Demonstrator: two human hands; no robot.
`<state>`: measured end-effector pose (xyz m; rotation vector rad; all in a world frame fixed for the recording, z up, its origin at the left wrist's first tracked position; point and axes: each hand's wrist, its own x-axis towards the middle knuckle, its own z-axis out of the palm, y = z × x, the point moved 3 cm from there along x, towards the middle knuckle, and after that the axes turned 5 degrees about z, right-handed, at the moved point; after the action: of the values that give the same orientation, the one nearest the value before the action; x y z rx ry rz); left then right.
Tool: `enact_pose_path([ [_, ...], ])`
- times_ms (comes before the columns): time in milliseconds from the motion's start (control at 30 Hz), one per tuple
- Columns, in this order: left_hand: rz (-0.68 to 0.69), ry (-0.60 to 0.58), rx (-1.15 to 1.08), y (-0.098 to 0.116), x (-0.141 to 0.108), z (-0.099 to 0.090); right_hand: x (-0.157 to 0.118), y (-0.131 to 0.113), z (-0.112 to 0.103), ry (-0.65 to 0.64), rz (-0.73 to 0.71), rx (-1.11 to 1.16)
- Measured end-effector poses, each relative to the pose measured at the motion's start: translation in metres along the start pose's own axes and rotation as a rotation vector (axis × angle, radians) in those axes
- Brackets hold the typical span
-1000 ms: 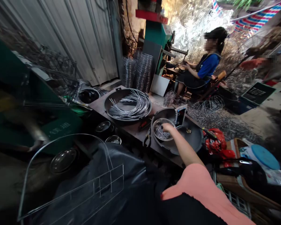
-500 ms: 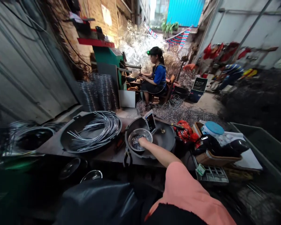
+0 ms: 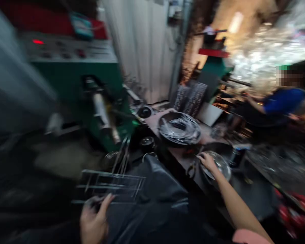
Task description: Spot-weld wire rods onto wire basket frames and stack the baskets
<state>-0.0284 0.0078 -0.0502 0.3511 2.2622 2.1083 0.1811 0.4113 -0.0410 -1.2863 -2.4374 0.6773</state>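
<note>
The view is smeared by motion. My left hand point(image 3: 95, 217), low at the left, is closed on a wire frame point(image 3: 114, 186) of thin metal rods, held over a dark apron point(image 3: 152, 193). My right hand point(image 3: 207, 161) is at the left rim of a metal bowl point(image 3: 222, 166), its fingers bent together; whether anything small is in them is hidden by blur. The bowl rests in a wide dark pan point(image 3: 256, 193). Pliers point(image 3: 191, 170) lie beside the pan, just left of my right hand.
A green machine point(image 3: 76, 78) with a light-coloured rod stands at the left. Another pan holds bundled wires point(image 3: 180, 130) on the table. A person in a blue top point(image 3: 284, 101) sits at the right by another machine. A red bag point(image 3: 298, 213) lies at the lower right.
The view has swung left, bringing the green machine, my left hand and the wire frame into sight. My right hand has moved from inside the bowl to its left rim.
</note>
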Motion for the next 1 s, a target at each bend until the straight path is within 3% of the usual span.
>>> enact_pose_path([
  [100,-0.099,0.144,-0.102,-0.005,-0.006,-0.012,0.016,-0.081,0.047,-0.253,-0.185,0.270],
  [233,-0.181,0.194,-0.203,-0.010,-0.011,-0.010,-0.004,-0.200,0.107,-0.559,-0.384,0.523],
  [300,-0.192,0.203,-0.219,-0.015,-0.014,-0.010,-0.012,-0.240,0.131,-0.694,-0.371,0.629],
  [367,-0.204,0.203,-0.257,-0.018,-0.017,-0.011,-0.016,-0.264,0.147,-0.797,-0.332,0.744],
  [500,-0.230,0.196,-0.303,-0.021,-0.013,-0.013,-0.018,-0.280,0.161,-0.841,-0.335,0.862],
  [700,-0.241,0.176,-0.259,-0.024,0.003,-0.015,-0.006,-0.279,0.166,-0.788,-0.399,0.749],
  [1000,-0.245,0.156,-0.207,-0.030,0.021,-0.016,0.005,-0.287,0.180,-0.846,-0.258,0.849],
])
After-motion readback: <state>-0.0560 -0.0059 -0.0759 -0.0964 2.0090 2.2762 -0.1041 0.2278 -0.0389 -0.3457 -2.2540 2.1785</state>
